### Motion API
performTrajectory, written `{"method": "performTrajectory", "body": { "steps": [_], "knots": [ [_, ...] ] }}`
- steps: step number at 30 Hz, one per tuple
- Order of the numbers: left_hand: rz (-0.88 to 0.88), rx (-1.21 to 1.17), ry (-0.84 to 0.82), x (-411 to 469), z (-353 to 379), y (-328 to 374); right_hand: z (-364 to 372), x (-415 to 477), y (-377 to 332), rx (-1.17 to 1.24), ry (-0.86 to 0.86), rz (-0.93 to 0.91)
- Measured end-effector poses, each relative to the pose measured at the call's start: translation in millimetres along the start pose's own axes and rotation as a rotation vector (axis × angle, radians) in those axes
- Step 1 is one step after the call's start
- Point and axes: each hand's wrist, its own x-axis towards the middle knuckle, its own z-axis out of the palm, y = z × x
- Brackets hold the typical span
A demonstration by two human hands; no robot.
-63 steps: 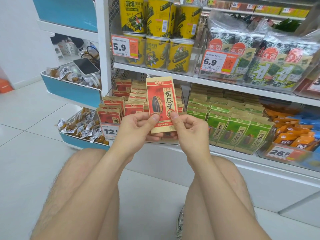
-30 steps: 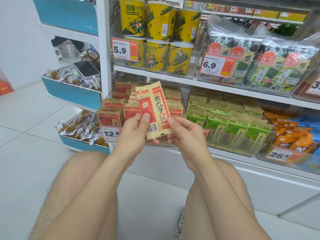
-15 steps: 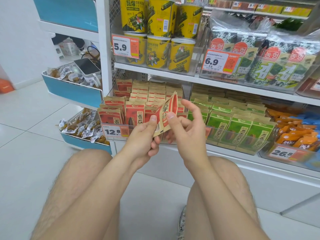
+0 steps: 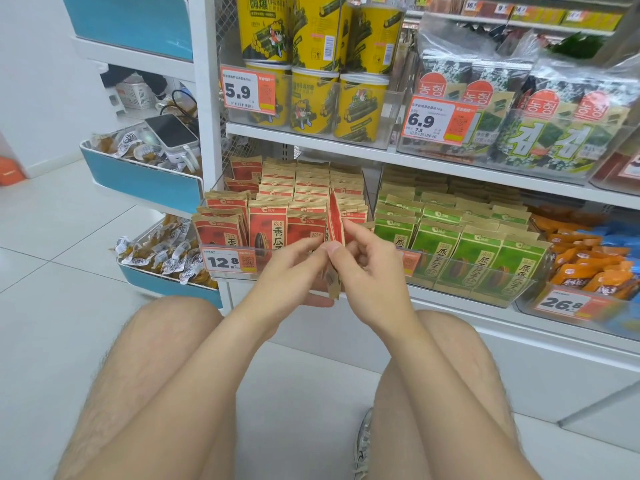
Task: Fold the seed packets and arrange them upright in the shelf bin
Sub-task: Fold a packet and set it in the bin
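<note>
Now pinching the seed packet edge-on, half folded, between left hand and right hand, just before the front edge of the shelf bin. Seemingly well along, with packets upright inside; remaining: finish this fold, slot it in.

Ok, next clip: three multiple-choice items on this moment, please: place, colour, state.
1. The green packets sit where, relative to the red packets? A) shelf above B) to their right C) on the floor
2. The tubs above the red packets are: A) yellow B) blue C) white
3. The held packet is: A) lying flat B) torn open C) folded, pinched by left hand and right hand
B: green stands right of red, same shelf. A: yellow walls. C: both hands clamp the fold.
</note>
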Motion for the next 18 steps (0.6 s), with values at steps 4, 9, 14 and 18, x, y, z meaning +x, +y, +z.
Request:
{"method": "performTrajectory", "body": {
  "steps": [4, 9, 14, 18],
  "knots": [
    [-0.003, -0.099, -0.063, -2.9, -3.6, 2.6, 2.0, 2.3, 1.3, 0.046, 0.015, 0.044],
    [-0.005, -0.098, -0.03, -3.6, -6.7, 4.6, 2.9, 1.8, 3.4, 0.052, 0.001, 0.027],
    [0.003, -0.06, 0.034, -2.4, -8.5, 5.0, 4.8, -0.2, 1.0, 0.097, -0.029, 0.002],
    [0.003, -0.054, 0.027, -1.9, -10.6, 5.5, 6.3, 1.6, 2.9, 0.117, -0.015, 0.031]
  ]
}}
